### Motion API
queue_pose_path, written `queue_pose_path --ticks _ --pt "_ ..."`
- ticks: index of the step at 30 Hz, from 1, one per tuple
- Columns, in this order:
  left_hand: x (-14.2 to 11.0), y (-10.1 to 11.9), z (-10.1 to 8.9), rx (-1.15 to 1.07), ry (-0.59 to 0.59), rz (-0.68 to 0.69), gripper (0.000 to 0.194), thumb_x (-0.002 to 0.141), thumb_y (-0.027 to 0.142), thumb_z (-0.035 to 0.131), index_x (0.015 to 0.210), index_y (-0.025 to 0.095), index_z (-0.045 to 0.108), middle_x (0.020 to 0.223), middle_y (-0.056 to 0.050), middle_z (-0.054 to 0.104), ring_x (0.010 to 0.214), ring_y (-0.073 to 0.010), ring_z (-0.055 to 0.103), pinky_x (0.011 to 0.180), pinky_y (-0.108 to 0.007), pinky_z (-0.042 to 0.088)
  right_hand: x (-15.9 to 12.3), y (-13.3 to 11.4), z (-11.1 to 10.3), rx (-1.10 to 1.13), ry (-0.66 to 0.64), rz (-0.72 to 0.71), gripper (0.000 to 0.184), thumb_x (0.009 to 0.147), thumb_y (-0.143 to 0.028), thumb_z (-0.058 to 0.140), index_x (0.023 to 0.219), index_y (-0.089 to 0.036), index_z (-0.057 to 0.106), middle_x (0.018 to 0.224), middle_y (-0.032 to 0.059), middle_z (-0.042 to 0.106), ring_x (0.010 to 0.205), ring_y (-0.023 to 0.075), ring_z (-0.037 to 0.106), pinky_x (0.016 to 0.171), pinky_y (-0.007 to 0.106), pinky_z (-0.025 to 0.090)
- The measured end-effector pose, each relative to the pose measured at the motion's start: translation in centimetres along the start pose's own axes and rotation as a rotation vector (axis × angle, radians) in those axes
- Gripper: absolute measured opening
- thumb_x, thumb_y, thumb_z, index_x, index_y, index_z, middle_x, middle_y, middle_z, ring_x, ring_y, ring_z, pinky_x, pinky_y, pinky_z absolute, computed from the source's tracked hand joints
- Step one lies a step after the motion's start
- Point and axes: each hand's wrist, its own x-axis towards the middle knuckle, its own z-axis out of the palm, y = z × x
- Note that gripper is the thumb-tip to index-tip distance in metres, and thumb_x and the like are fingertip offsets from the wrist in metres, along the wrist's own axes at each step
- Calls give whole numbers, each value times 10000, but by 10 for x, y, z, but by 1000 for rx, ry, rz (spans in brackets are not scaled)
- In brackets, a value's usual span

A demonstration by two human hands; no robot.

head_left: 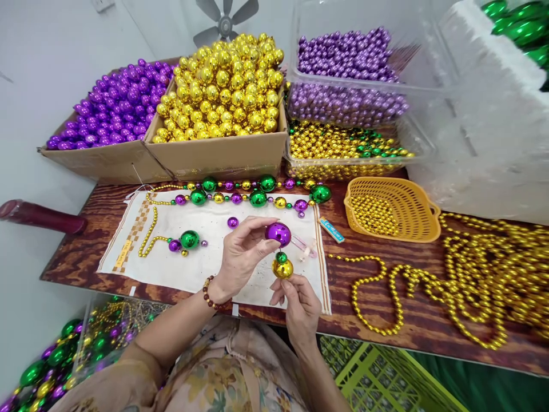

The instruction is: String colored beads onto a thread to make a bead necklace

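My left hand (244,254) pinches a large shiny purple bead (278,233) between thumb and fingers, above a white towel. Just below it are a small green bead (281,257) and a gold bead (282,268), in line. My right hand (302,306) has its fingertips closed at the underside of the gold bead; whether a needle or thread is between them is hidden. On the towel (206,220) lie a loose purple bead (233,222) and a short gold chain (151,234) ending in a green bead (189,238) and smaller beads. Along its back edge runs a strand of mixed beads (258,198).
Boxes of purple beads (115,103) and gold beads (223,86) stand behind, beside clear tubs (364,163). An orange basket (418,214) holds small gold beads. Gold bead chains (467,286) cover the table's right side. A green crate (377,377) sits below.
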Motion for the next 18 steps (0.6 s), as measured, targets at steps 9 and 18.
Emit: queue_pose_path --ticks 9,18 --pt "-4 9 2 63 24 98 264 809 275 805 1062 258 733 1008 -27 681 905 -136 668 822 -260 599 -6 -2 1 35 -23 -23 166 985 -300 570 867 -195 620 720 -19 664 458 84 592 475 209 440" --pt "-4 10 0 -6 -23 61 274 824 245 785 1084 261 702 1014 -10 651 877 -121 671 790 -264 625 -2 -1 5 -7 -24 -8 154 975 -305 584 886 -186 626 698 -22 655 466 95 598 477 219 455"
